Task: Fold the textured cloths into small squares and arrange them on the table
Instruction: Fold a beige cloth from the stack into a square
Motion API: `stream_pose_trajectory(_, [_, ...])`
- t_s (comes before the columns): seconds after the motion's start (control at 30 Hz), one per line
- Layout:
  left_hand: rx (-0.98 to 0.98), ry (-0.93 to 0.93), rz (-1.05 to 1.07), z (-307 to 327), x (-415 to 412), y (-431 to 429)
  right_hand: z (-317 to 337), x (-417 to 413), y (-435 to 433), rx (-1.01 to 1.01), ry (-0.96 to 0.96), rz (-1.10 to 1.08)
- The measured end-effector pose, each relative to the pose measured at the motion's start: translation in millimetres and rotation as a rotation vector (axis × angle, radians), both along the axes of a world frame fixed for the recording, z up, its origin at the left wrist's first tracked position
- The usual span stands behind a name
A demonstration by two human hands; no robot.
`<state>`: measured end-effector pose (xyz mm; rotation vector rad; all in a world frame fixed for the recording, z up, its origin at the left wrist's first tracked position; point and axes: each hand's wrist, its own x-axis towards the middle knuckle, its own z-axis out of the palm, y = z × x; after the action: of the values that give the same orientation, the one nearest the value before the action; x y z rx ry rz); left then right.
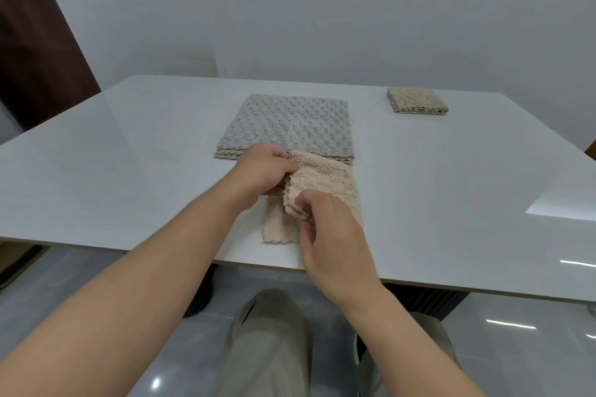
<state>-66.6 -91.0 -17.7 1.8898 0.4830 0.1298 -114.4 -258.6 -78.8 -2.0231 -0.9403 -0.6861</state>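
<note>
Left grip (264, 169) pinches far left edge of beige cloth (325, 182), fingers curled round fold. Right grip (333, 235) pinches near edge of same cloth, thumb and fingers closed on layered scalloped hem. Cloth partly folded: upper layers raised, lower flap flat near front edge of white surface (129, 155). Just behind cloth, flat stack of unfolded grey-beige cloths (287, 124). Far right, well apart, small folded square stack (417, 101). Khaki trousers (267, 348) below surface edge.
</note>
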Motion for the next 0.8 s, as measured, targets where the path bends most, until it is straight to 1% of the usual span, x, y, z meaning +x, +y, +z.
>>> stream_pose_trajectory(0.1, [-0.022,0.021,0.003,-1.4,0.5,6.4,-4.9,-2.5,3.9,-0.002,-0.081,0.045])
stream_pose_trajectory(0.17, [-0.042,0.027,0.005,-1.2,-1.0,7.6,-6.7,-3.3,6.0,-0.020,-0.098,0.080])
stream_pose_trajectory(0.23, [-0.023,0.035,0.004,-3.4,-2.0,9.2,-7.6,-2.7,7.8,-0.047,-0.094,0.105])
stream_pose_trajectory(0.37, [0.086,0.043,-0.002,-16.2,0.8,17.3,-7.6,-3.4,8.6,-0.112,-0.081,0.118])
stream_pose_trajectory(0.43, [0.101,0.042,-0.006,-20.1,1.4,19.6,-8.6,-3.8,8.3,-0.129,-0.071,0.133])
stream_pose_trajectory(0.63, [0.051,0.051,0.023,-22.6,2.6,22.4,-9.2,-1.8,6.9,-0.101,-0.017,0.217])
stream_pose_trajectory(0.8, [0.017,0.057,0.022,-22.4,2.3,23.1,-7.8,-2.0,5.7,-0.112,-0.016,0.253])
